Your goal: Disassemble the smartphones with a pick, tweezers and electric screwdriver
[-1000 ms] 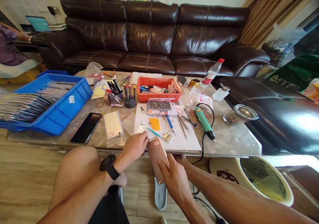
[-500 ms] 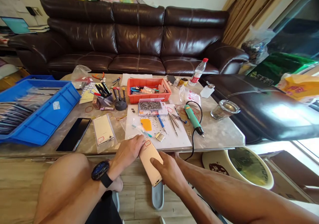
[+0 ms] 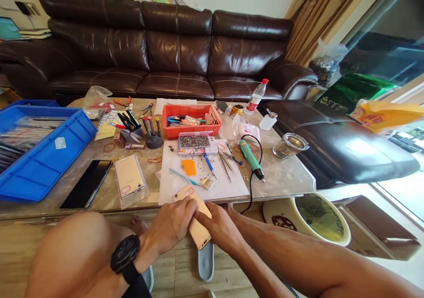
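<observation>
A gold phone (image 3: pixel 199 238) is held over the table's front edge, tilted, its back facing up with a red-outlined label near the far end. My left hand (image 3: pixel 174 222), with a black watch on the wrist, is closed on its left side about midway, thumb near my other thumb. My right hand (image 3: pixel 221 228) grips the right side, thumb across the back and fingers hidden beneath. Beyond it, on a white paper sheet (image 3: pixel 232 191), lie a small metallic piece (image 3: pixel 207 183), a teal stick tool (image 3: pixel 183 177) and an orange plastic piece (image 3: pixel 188 167).
Also on the table are a screw box (image 3: pixel 194 141), a blue screwdriver (image 3: pixel 210 165), tweezers (image 3: pixel 225 165), a green electric screwdriver (image 3: pixel 251 158), a red tool tray (image 3: pixel 165 130), a bagged phone (image 3: pixel 130 176), a black phone (image 3: pixel 86 184) and a blue crate (image 3: pixel 66 156). A bin (image 3: pixel 278 209) stands below right.
My left hand has slid from the phone's far left edge down towards its middle, closer to my right hand. The whole view has shifted slightly.
</observation>
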`<state>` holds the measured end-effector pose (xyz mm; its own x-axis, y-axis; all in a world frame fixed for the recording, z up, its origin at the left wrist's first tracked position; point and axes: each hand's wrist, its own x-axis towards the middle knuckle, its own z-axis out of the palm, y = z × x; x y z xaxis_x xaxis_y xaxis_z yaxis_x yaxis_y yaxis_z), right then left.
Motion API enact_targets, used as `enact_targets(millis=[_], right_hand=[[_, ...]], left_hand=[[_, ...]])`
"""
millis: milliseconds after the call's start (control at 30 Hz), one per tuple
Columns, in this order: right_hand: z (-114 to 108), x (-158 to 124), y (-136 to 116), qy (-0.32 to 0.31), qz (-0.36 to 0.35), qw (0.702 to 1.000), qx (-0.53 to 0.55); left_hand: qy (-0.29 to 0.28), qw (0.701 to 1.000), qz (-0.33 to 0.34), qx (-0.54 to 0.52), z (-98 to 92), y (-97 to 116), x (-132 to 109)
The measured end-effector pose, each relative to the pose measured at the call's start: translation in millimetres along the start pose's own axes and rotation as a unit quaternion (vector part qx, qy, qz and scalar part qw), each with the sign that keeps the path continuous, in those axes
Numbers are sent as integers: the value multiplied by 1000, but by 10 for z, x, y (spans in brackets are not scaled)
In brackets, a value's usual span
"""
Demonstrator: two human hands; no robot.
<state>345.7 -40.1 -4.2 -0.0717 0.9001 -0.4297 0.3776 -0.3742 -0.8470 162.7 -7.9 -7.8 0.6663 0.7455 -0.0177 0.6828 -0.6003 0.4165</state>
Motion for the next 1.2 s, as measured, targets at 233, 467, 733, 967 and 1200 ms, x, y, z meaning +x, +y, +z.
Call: enact_targets(millis=[233, 467, 733, 967, 1200], right_hand=[[-46, -151, 24, -135, 22, 947, 291], [177, -78, -79, -141, -35, 915, 377], [684, 239, -35, -21, -73, 900, 429], [831, 283, -139, -57, -102, 914, 388], [1021, 297, -384, -11, -88, 926, 368]], left_hand=[[67, 997, -34, 5, 11, -125, -188], [156, 986, -63, -14, -100, -261, -301], [147, 988, -46, -16, -127, -285, -349], [211, 974, -87, 2, -194, -353, -409], [229, 973, -30, -19, -227, -335, -476]])
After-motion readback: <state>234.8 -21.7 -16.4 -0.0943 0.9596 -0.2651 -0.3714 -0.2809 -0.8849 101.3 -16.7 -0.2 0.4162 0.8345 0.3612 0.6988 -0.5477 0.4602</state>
